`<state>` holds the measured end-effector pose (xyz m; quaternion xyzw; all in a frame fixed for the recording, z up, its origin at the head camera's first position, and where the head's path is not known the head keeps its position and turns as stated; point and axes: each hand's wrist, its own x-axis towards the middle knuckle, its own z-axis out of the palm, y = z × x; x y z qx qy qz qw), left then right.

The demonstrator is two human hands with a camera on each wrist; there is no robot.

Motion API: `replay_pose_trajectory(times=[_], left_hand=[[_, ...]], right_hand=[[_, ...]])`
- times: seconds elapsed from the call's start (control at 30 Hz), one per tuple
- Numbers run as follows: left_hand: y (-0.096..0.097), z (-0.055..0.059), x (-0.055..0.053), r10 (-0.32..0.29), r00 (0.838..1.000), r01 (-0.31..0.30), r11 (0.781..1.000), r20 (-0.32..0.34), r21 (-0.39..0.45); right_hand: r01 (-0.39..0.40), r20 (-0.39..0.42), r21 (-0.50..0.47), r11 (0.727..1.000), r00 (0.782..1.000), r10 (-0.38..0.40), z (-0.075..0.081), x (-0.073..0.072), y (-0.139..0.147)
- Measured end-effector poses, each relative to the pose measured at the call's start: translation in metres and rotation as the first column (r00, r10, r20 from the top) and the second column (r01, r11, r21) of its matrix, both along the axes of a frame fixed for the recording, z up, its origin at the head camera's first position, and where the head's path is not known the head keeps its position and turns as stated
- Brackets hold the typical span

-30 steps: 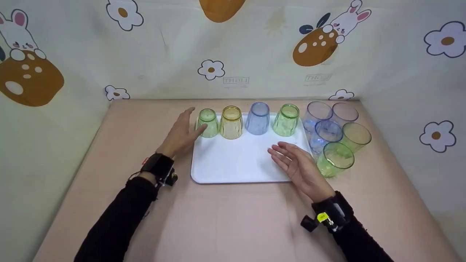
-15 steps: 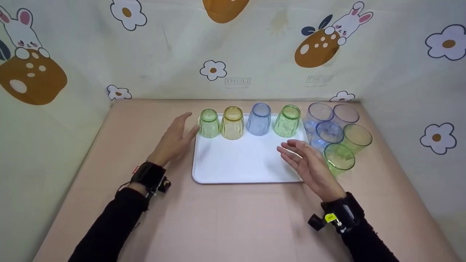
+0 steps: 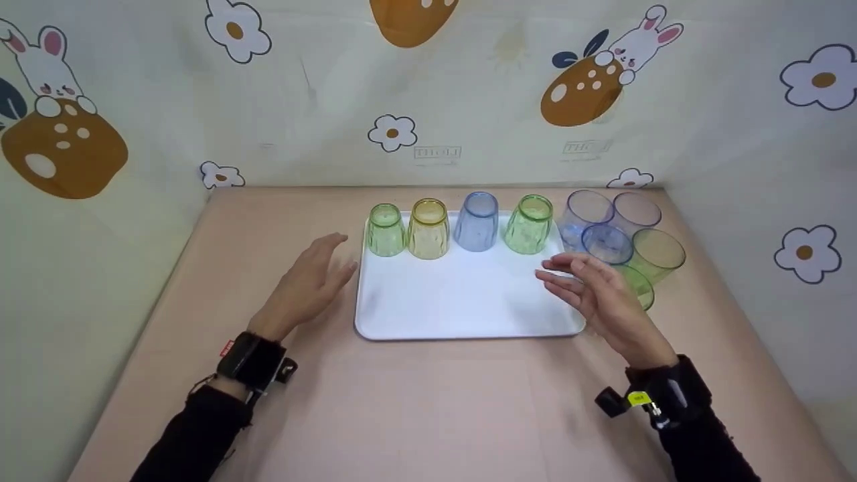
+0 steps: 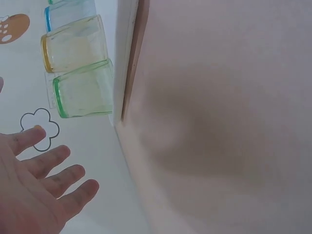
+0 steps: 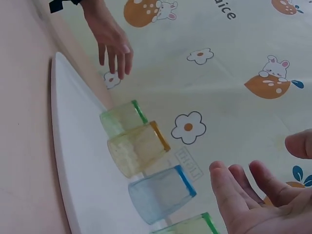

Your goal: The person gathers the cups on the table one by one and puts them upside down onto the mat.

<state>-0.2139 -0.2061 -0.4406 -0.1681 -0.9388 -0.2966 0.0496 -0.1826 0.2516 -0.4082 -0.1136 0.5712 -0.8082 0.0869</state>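
Note:
A white tray (image 3: 462, 301) lies on the table, with a row of upside-down glasses along its far side: a green glass (image 3: 386, 231), a yellow glass (image 3: 428, 229), a blue glass (image 3: 477, 222) and another green glass (image 3: 529, 225). Left of the tray hovers my left hand (image 3: 301, 288), fingers loosely spread and holding nothing; the left wrist view shows it (image 4: 39, 185) apart from the nearest glass. Over the tray's right edge is my right hand (image 3: 606, 304), empty, its fingers slightly bent. It partly covers a green glass (image 3: 644, 288) standing mouth up.
Right of the tray, several upright glasses stand close together, among them a blue glass (image 3: 606, 244), a yellowish-green glass (image 3: 658, 254) and a pale purple glass (image 3: 636, 211). Patterned cloth walls (image 3: 301, 120) border the pinkish table (image 3: 428, 408) at the back and sides.
My left hand has drawn away from the leftmost green glass, left and toward me. My right hand has moved right, from over the tray to its edge. The glasses have stayed in place.

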Motion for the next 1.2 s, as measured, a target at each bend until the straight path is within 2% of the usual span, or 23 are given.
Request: replay_pose_trajectory(times=[0.1, 0.2, 0.33, 0.4, 0.5, 0.63, 0.7, 0.8, 0.93, 1.0, 1.1, 1.2], left_hand=[[-0.002, 0.002, 0.008, -0.011, 1.0, 0.011, 1.0, 0.002, -0.025], [-0.003, 0.003, 0.016, -0.014, 1.0, 0.014, 0.999, -0.001, -0.053], [-0.005, 0.004, 0.023, -0.009, 1.0, 0.01, 0.996, 0.007, -0.083], [-0.006, 0.003, 0.026, -0.003, 1.0, 0.004, 0.995, 0.015, -0.095], [-0.006, 0.002, 0.031, 0.003, 1.0, -0.001, 0.994, 0.02, -0.113], [-0.004, 0.002, 0.036, -0.004, 1.0, 0.005, 0.992, 0.014, -0.128], [-0.003, 0.003, 0.039, -0.008, 1.0, 0.009, 0.991, 0.007, -0.134], [0.0, 0.001, 0.043, -0.013, 1.0, 0.013, 0.99, 0.0, -0.138], [0.001, -0.002, 0.048, -0.033, 0.999, 0.031, 0.99, -0.01, -0.134], [0.001, -0.005, 0.05, -0.04, 0.999, 0.039, 0.991, -0.008, -0.132], [0.0, -0.007, 0.051, -0.04, 0.999, 0.04, 0.992, 0.004, -0.122], [0.0, -0.009, 0.051, -0.036, 0.999, 0.038, 0.993, 0.013, -0.116]], right_hand=[[0.001, -0.064, 0.136, 0.991, 0.998, 0.008, 0.003, 0.001, 0.009], [0.03, -0.132, 0.263, 0.964, 0.991, 0.005, 0.006, 0.001, 0.019], [0.098, -0.199, 0.386, 0.917, 0.98, -0.021, 0.012, 0.002, 0.032], [0.139, -0.241, 0.458, 0.878, 0.97, -0.028, 0.015, 0.002, 0.039], [0.202, -0.319, 0.573, 0.794, 0.948, -0.011, 0.018, 0.003, 0.049], [0.292, -0.399, 0.712, 0.639, 0.917, 0.026, 0.018, 0.003, 0.061], [0.325, -0.413, 0.762, 0.56, 0.91, 0.034, 0.017, 0.003, 0.066], [0.362, -0.422, 0.809, 0.463, 0.906, 0.028, 0.012, 0.002, 0.07], [0.424, -0.45, 0.829, 0.365, 0.893, -0.015, 0.005, 0.005, 0.077], [0.453, -0.467, 0.83, 0.325, 0.884, -0.04, 0.003, 0.007, 0.079], [0.471, -0.475, 0.834, 0.287, 0.878, -0.059, 0.0, 0.008, 0.082], [0.458, -0.461, 0.846, 0.272, 0.886, -0.057, -0.005, 0.008, 0.083]])
